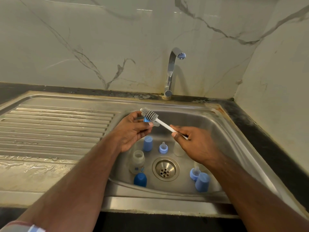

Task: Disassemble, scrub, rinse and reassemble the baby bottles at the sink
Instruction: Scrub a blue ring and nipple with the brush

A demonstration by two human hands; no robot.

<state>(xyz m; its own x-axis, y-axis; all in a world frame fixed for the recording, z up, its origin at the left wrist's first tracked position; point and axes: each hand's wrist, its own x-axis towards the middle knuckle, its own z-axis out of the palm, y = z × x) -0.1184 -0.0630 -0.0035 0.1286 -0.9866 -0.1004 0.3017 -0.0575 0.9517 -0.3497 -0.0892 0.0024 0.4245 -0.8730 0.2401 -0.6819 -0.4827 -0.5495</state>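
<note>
Over the sink basin (217,131) my left hand (132,131) pinches a blue collar with a clear teat (148,121). My right hand (194,139) grips the white handle of a grey bottle brush (149,113), whose bristled head lies against that blue collar. On the basin floor stand an open clear bottle (138,161), a dark blue cap (140,180), a light blue cap (147,143), a teat in its blue ring (163,147), a second teat and ring (194,173) and another light blue cap (202,182). A second clear bottle (178,149) is partly hidden by my right hand.
A chrome tap (172,71) rises behind the basin; no water runs from it. The drain (165,168) is in the basin's middle. A wet ribbed draining board (55,128) lies to the left, and dark counter (267,141) runs along the right under marble walls.
</note>
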